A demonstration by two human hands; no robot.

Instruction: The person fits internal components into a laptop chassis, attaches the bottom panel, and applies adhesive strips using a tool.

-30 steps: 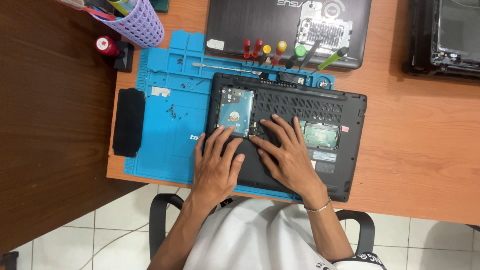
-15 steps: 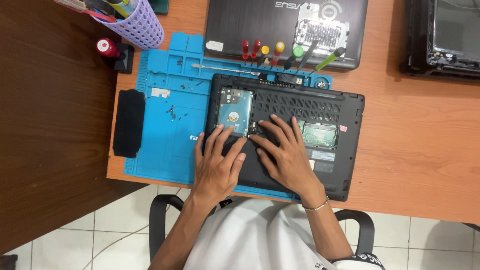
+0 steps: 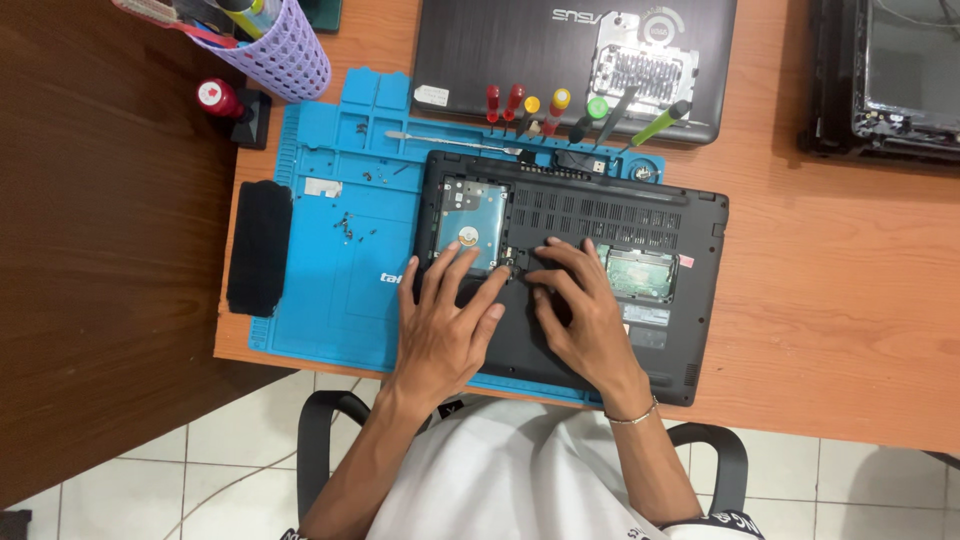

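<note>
I see no packages, no signs. Labels only:

- silver-blue rectangular label (image 3: pixel 472 222) covers hard drive top, in left bay of upturned black laptop (image 3: pixel 620 210); my left hand (image 3: pixel 445 325) fingertips touch its lower edge.
- small pink-red sticker (image 3: pixel 686 261) beside green memory board (image 3: pixel 640 273), right of my right hand (image 3: pixel 580 315).
- pale grey stickers (image 3: pixel 637 325) below that board.
- small white label (image 3: pixel 431 95) on closed dark laptop lid (image 3: pixel 520 60) at rear.
- white patch (image 3: pixel 323 186) on blue mat (image 3: pixel 330 290).

Screen: bare panel (image 3: pixel 915 65) top right, dark, unlit.
</note>
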